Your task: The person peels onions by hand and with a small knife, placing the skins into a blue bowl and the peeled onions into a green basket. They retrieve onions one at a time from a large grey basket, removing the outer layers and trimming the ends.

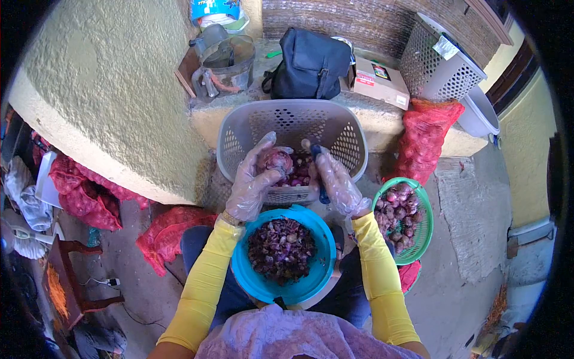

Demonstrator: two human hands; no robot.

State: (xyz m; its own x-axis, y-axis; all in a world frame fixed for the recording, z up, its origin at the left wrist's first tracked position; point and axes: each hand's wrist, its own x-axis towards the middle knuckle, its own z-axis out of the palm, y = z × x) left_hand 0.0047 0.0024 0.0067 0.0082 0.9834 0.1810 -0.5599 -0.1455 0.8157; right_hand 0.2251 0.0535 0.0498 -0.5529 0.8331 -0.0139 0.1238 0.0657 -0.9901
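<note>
My left hand (250, 179), in a clear plastic glove, is closed around a red onion (277, 161) above the near side of a grey perforated basket (350, 143). Across from it, my gloved right hand (339, 182) grips a knife by its dark blue handle (315, 150); I cannot make out the blade. Purple onions (299, 173) lie in the basket below both hands. Between my knees, under my wrists, a blue basin (324, 263) holds dark onion skins and trimmings (281, 251).
To the right, a green basket (428, 230) holds unpeeled onions, with a red mesh sack (423, 137) behind it. More red mesh sacks (84, 191) lie left. A black backpack (308, 63), cardboard box (379, 84) and clear pitcher (230, 63) stand on the ledge.
</note>
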